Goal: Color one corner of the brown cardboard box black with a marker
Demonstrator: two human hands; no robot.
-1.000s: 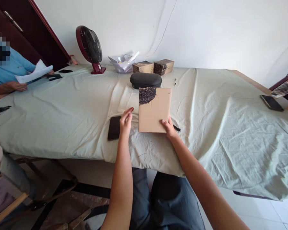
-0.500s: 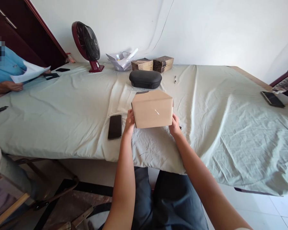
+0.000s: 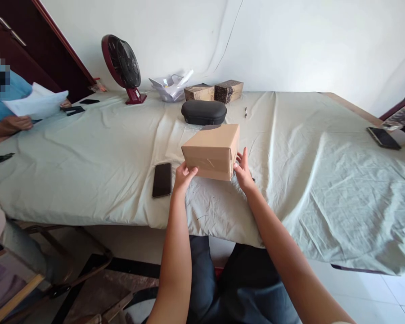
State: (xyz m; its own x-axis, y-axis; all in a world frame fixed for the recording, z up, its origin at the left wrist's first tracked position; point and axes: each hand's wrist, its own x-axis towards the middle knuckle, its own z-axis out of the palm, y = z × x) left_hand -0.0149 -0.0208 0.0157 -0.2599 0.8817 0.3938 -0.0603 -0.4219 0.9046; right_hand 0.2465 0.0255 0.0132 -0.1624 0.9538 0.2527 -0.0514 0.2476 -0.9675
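Note:
A brown cardboard box (image 3: 207, 155) is between my hands above the cloth-covered table, its top and front face showing and its right end turned partly into view. My left hand (image 3: 182, 177) grips the lower left corner, thumb on the front face and the other fingers mostly hidden. At the right end, my right hand (image 3: 243, 172) holds the box with its thumb near the front edge and one finger raised along the side. A black phone (image 3: 162, 180) lies left of my left hand. Just behind the box sits a black zip case (image 3: 204, 112).
At the back stand a dark red fan (image 3: 123, 63), a clear plastic basket (image 3: 170, 92) and two patterned boxes (image 3: 200, 92). A small pen-like item (image 3: 246, 112) lies right of the case. Another phone (image 3: 384, 137) is far right. At left, a person holds papers (image 3: 37, 102).
The box has turned, its right end swinging into view, and its top shows more. My left thumb has come onto the front face. The person at left has shifted the papers.

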